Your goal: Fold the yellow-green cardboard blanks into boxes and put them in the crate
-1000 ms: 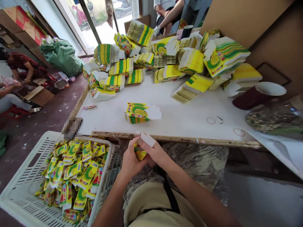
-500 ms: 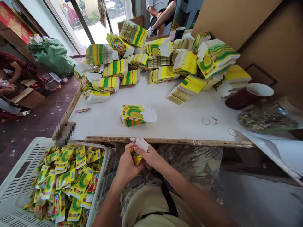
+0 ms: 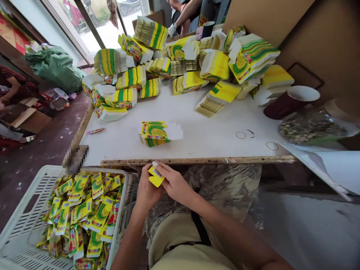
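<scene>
Head view. The small carton [image 3: 156, 176] is yellow with a black barcode on the face that is turned up, and a sliver of white shows at its top corner. It is held in the air just below the front edge of the table [image 3: 197, 138], over the lap.

Against 0.5 s ago: a white flap stood open above the hands then, and a green-yellow printed side showed. Now the flap is down and the barcode face is up.

The left hand [image 3: 146, 189] is curled around the carton from below and from the left. The right hand [image 3: 176, 183] has its fingers [image 3: 164, 169] laid along the top edge, pinching it. Both hands grip it firmly.

A stack of flat cartons [image 3: 154, 133] lies near the front edge. The basket [image 3: 28, 198] of packets [image 3: 84, 210] stands beside the left front corner.
</scene>
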`<state>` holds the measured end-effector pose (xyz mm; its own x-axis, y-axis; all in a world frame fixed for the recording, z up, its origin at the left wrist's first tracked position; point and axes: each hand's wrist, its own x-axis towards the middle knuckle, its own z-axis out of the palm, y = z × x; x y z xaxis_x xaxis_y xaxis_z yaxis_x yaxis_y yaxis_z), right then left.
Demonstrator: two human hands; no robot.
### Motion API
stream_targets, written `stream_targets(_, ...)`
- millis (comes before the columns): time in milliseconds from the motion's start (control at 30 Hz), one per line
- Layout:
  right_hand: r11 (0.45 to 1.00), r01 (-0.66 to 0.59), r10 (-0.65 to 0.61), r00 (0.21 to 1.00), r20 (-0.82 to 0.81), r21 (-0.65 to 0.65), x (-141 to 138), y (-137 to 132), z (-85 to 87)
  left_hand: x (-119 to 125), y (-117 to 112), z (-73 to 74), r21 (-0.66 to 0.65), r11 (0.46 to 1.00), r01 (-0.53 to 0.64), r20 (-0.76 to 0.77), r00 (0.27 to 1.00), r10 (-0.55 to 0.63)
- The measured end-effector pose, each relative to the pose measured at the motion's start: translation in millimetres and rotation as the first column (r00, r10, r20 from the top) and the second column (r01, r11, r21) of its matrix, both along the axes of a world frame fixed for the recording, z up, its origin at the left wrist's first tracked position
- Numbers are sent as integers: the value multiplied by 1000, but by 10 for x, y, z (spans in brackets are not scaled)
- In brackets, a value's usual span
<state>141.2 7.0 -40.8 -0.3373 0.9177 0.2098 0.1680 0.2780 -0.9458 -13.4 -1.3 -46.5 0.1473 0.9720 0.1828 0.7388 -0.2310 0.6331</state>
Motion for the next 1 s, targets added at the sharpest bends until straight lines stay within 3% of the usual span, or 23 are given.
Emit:
stream_targets(100, 994, 85, -86, 996, 15, 69, 92, 68, -2, -78, -34, 98, 22, 998, -52, -36, 998, 52)
stream_targets(267, 986, -83, 44, 966, 254, 144, 213, 67, 65, -177, -66, 259, 52, 999, 0, -18, 1000, 1)
stream_targets(367, 983, -93, 30, 932, 361, 159, 246, 80, 65, -197, -43, 311, 43, 998, 48, -30, 998, -47)
stream_targets(500, 973, -104, 31, 944, 328, 207, 331, 174, 67, -244, 4, 321, 3, 996, 89, -7, 996, -89)
stream_targets(733, 948, -295, 263, 938, 227, 121, 520, 328, 153, -278, 41, 322, -79, 986, 144, 8, 990, -144)
stream_targets(900, 991, -107, 92, 979, 180, 77, 357, 261, 38, -244, 72, 290, -5, 992, 126, -53, 991, -126)
stream_targets(1000, 996, -72, 64, 987, 144, 53, 253, 227, 32, -279, 89, 284, 10, 993, 114, -79, 991, -113)
